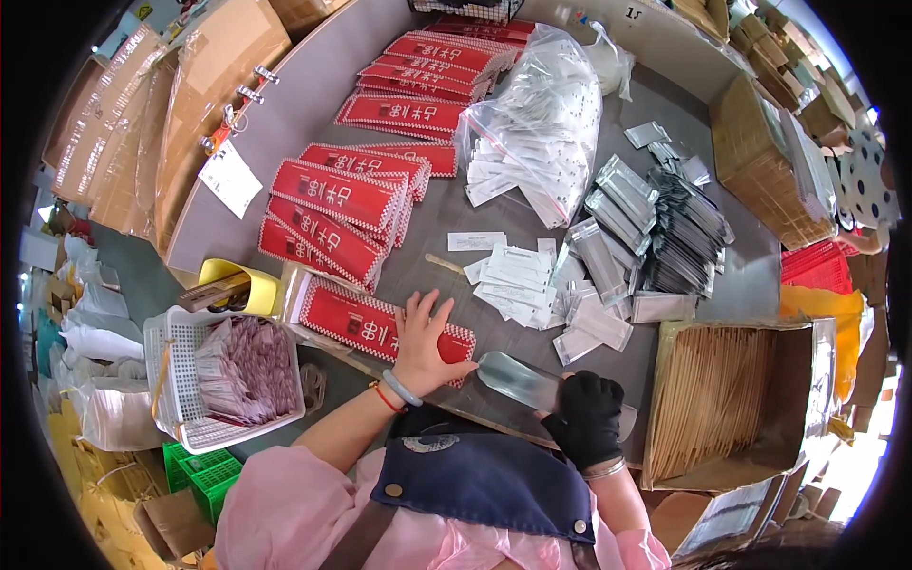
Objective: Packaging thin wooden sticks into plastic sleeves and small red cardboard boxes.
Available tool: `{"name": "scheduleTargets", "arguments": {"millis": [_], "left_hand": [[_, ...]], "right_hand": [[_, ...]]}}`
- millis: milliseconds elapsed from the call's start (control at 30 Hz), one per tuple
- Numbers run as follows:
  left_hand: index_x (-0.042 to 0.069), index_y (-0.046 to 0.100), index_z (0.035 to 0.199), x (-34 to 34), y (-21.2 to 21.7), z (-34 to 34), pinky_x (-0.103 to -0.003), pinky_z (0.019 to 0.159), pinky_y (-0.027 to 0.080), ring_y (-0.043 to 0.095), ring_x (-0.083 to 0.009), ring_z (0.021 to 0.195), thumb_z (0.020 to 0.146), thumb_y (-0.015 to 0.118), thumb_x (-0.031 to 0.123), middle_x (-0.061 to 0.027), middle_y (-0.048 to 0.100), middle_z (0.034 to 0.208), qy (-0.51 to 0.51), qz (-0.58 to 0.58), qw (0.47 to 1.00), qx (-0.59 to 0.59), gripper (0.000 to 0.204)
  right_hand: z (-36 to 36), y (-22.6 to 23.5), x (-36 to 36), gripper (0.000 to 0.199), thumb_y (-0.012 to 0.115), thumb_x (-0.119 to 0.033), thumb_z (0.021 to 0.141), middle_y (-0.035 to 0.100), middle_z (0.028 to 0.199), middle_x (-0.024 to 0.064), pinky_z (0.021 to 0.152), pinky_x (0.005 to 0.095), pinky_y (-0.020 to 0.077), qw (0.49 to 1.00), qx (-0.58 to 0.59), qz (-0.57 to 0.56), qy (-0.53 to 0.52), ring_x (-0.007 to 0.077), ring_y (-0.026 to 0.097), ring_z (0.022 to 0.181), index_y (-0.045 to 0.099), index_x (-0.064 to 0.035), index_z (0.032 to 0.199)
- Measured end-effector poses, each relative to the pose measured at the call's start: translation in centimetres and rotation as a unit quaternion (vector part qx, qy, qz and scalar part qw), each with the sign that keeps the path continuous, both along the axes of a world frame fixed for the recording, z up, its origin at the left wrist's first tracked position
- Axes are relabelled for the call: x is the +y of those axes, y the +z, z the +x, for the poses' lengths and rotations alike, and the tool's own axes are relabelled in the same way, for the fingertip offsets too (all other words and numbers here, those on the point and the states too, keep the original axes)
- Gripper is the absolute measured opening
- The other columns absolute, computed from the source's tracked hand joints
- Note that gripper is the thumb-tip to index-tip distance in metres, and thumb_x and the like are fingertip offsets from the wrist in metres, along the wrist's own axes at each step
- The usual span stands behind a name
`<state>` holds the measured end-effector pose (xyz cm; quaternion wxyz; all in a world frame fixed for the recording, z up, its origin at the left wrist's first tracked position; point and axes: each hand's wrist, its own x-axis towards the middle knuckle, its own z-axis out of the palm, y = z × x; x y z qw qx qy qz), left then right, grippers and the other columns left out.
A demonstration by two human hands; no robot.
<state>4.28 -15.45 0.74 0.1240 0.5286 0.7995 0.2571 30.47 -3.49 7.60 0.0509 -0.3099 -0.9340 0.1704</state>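
Note:
My left hand (423, 342) lies flat, fingers spread, on a long red paper sleeve (366, 321) at the near edge of the grey table (313, 85). A bracelet sits on that wrist. My right hand (587, 416), in a black glove, grips a clear silvery plastic pouch (521, 380) that points left toward the red sleeve's end. More red sleeves (332, 214) lie in overlapping rows farther up the table.
Small white paper packets (518, 275) and silvery pouches (655, 228) pile mid-table. A clear bag of white packets (537, 123) stands behind. An open carton of wooden sticks (712, 399) sits right. A white basket of pink packets (237, 375) sits left. Cardboard boxes (760, 161) ring the table.

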Motion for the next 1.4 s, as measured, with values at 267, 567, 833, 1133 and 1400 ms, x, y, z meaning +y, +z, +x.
{"name": "scheduleTargets", "arguments": {"millis": [267, 567, 833, 1133, 1400], "left_hand": [[0.003, 0.045, 0.138, 1.4, 0.9, -0.2, -0.061, 0.108, 0.021, 0.029, -0.0428, 0.136, 0.063, 0.085, 0.042, -0.0182, 0.036, 0.146, -0.027, -0.021, 0.999, -0.007, 0.093], [0.011, 0.068, 0.098, 15.3, -0.7, -3.5, -0.043, 0.085, 0.043, 0.055, -0.0299, 0.099, 0.073, 0.077, 0.019, -0.0063, 0.061, 0.104, -0.09, 0.12, 0.984, 0.094, 0.027], [0.012, 0.062, 0.074, 16.3, 0.6, -0.2, -0.043, 0.08, 0.042, 0.056, -0.0282, 0.09, 0.071, 0.076, 0.012, -0.0048, 0.059, 0.084, -0.21, 0.189, 0.952, -0.12, 0.013], [0.015, 0.062, 0.098, 17.8, 0.8, 7.7, -0.043, 0.085, 0.038, 0.051, -0.0268, 0.104, 0.068, 0.079, 0.018, -0.0032, 0.057, 0.106, -0.27, 0.041, 0.959, 0.082, 0.034], [0.012, 0.064, 0.082, 10.5, 4.3, 4.6, -0.04, 0.07, 0.044, 0.063, -0.0278, 0.071, 0.071, 0.079, 0.019, -0.0071, 0.063, 0.071, -0.295, -0.05, 0.934, -0.197, 0.02]], "right_hand": [[-7.0, -4.1, -2.2, 0.068, 0.078, -0.044, 0.071, 0.056, 0.113, 0.0102, 0.092, 0.0473, 0.0348, 0.996, 0.061, -0.024, 0.052, 0.0291, 0.052, 0.108, 0.054, -0.0069, 0.122], [8.7, -3.0, 3.2, 0.028, 0.074, -0.008, 0.081, 0.062, 0.1, 0.0105, 0.088, 0.0363, 0.0475, 0.93, 0.19, 0.061, -0.309, 0.0255, 0.06, 0.097, 0.063, -0.0023, 0.106], [21.7, -6.6, 3.9, 0.032, 0.072, -0.022, 0.082, 0.065, 0.095, 0.0208, 0.082, 0.0424, 0.0497, 0.885, -0.006, 0.102, -0.454, 0.0366, 0.063, 0.092, 0.064, 0.0035, 0.099], [19.6, -5.2, 3.8, 0.033, 0.055, -0.019, 0.089, 0.063, 0.107, 0.0246, 0.095, 0.0459, 0.0452, 0.856, -0.039, 0.002, -0.516, 0.0413, 0.058, 0.106, 0.059, 0.0053, 0.111], [20.4, -4.2, 3.7, 0.024, 0.054, -0.013, 0.093, 0.064, 0.099, 0.0183, 0.084, 0.0375, 0.0469, 0.806, 0.156, 0.023, -0.57, 0.0326, 0.059, 0.093, 0.06, 0.0059, 0.106]]}}
